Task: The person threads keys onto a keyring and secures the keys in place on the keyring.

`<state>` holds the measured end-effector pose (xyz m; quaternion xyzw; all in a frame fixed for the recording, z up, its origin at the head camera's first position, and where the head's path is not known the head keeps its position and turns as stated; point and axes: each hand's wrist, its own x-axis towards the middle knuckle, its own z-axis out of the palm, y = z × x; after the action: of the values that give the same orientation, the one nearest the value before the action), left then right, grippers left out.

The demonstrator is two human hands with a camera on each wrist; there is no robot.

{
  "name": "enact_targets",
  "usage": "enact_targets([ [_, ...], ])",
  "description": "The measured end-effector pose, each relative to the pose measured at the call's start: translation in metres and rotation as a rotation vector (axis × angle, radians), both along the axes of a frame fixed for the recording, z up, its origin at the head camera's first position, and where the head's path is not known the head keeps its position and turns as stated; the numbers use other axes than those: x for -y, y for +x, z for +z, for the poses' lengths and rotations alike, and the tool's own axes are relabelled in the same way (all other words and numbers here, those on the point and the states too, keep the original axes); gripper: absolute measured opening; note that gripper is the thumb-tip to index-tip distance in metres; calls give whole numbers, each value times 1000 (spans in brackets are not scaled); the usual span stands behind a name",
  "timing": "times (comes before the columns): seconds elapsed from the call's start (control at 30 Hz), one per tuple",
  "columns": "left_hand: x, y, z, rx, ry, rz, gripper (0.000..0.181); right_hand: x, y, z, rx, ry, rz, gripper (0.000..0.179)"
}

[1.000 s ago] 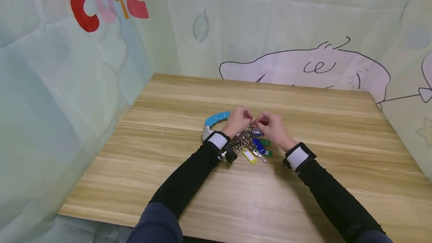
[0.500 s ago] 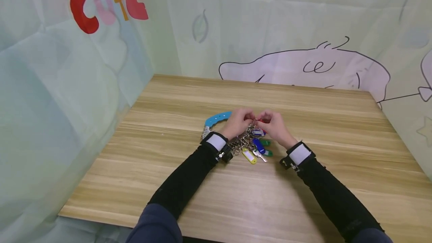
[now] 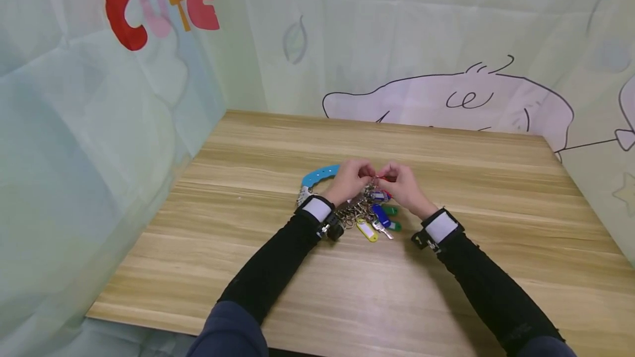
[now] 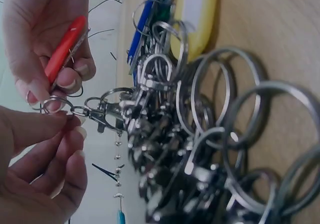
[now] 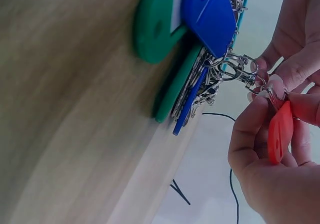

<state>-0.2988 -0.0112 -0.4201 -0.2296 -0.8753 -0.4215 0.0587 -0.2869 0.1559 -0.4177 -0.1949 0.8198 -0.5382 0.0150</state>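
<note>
My left hand (image 3: 351, 180) pinches a small metal split ring (image 4: 56, 98) between thumb and fingertips. A swivel clasp (image 4: 102, 115) joins this ring to a bunch of clasps and rings (image 4: 165, 139). Facing it, my right hand (image 3: 404, 187) grips a red key tag (image 5: 281, 131) at the same ring. Thin metal pieces (image 5: 273, 98) by the tag are partly covered by fingertips. Below the hands lie a blue key tag (image 3: 381, 215), green key tags (image 5: 155, 24), a yellow key tag (image 3: 366, 230) and a key (image 3: 382, 228).
A light blue curved strip with holes (image 3: 319, 174) lies left of my left hand, with metal clasps (image 3: 303, 196) along its end. The wood-grain table (image 3: 238, 247) meets printed cloth walls (image 3: 407, 32) at the back and sides.
The right hand has turned slightly and come a little closer to the left, and red now shows at its fingertips. The bunch on the table stays in place.
</note>
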Motion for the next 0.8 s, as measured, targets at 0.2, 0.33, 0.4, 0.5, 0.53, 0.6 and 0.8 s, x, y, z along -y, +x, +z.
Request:
enact_targets([
  [0.2,0,1,1,29,9,30,9,2,1,0,-16,-5,10,8],
  [0.33,0,0,2,35,8,40,9,1,0,-1,-24,-13,16,10],
  [0.4,0,0,3,31,9,29,9,1,0,0,-14,-16,14,11],
  [0.5,0,0,3,28,10,2,9,0,0,1,18,-21,-1,12],
  [0.53,0,0,3,30,10,-3,10,-1,0,1,26,-22,-3,12],
  [0.6,0,1,1,39,17,-8,11,-2,-1,0,38,-24,-6,12],
  [0.8,0,0,-1,61,25,8,12,-3,-2,-2,27,-20,3,15],
])
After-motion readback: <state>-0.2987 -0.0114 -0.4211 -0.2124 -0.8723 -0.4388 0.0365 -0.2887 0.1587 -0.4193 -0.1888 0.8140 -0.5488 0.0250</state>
